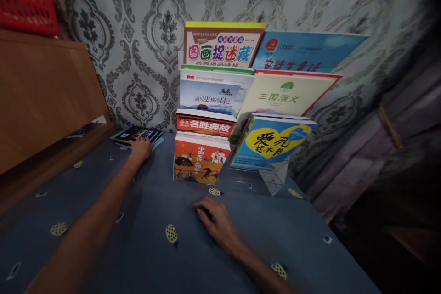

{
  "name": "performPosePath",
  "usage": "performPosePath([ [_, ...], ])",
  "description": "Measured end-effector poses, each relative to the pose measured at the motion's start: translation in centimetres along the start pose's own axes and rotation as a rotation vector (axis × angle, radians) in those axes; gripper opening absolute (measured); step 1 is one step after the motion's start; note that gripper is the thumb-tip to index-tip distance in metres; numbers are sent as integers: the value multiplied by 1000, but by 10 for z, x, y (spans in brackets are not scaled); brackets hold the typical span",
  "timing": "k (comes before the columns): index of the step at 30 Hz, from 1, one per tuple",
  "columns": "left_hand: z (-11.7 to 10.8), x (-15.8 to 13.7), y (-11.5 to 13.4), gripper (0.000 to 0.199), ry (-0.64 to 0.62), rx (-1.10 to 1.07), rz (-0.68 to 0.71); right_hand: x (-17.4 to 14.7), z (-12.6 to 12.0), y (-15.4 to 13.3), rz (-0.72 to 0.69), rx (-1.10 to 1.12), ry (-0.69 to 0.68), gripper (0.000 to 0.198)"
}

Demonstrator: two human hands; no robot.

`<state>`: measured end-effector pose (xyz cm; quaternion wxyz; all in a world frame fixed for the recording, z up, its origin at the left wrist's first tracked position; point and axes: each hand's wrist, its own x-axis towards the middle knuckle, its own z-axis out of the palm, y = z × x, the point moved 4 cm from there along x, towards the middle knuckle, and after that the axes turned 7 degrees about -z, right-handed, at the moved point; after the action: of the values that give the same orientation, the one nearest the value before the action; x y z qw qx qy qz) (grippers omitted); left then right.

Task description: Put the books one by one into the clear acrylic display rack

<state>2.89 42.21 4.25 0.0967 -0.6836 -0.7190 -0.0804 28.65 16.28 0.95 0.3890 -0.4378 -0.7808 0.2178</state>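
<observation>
At the far left of the table, my left hand [141,148] lies on top of a small stack of books, with its fingers spread over a dark-covered book [124,135]. My right hand [217,223] hovers over or rests on the tablecloth in front of the display; its thumb and fingers are apart and hold nothing. A clear tiered stand [275,179] carries several upright books in two columns. Lowest on it are an orange book [202,158] at left and a blue book with a yellow heart [274,143] at right.
The blue-grey tablecloth [144,248] has pineapple prints. A wooden cabinet [44,96] stands at left with a red plastic basket [27,0] on top. Patterned wallpaper [167,23] backs the table. Draped cloth [375,133] hangs beyond its right edge.
</observation>
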Motion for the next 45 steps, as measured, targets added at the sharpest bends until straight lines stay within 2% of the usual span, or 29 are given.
performPosePath([
  [8,-13,-35,4,51,47,99,150,-1,0,-1,-20,-35,5,24],
  [18,-24,-96,-3,50,35,204,261,0,1,-1,-40,-51,12,23],
  [25,-42,-152,-5,39,24,217,349,0,1,-1,-50,-32,20,22],
  [29,-55,-189,-1,39,-3,218,386,0,1,-2,-51,-39,15,22],
  [33,-68,-230,22,40,-49,199,437,0,2,0,-23,-41,-1,22],
  [37,-78,-286,63,27,-103,139,581,0,3,1,-34,-20,16,22],
  [40,-87,-324,91,25,-60,48,705,0,2,2,-39,-13,54,21],
  [43,-91,-337,103,29,-38,-52,775,0,2,1,-35,-13,57,21],
  [45,-91,-325,100,29,-31,-106,751,-1,2,0,-39,-15,44,21],
])
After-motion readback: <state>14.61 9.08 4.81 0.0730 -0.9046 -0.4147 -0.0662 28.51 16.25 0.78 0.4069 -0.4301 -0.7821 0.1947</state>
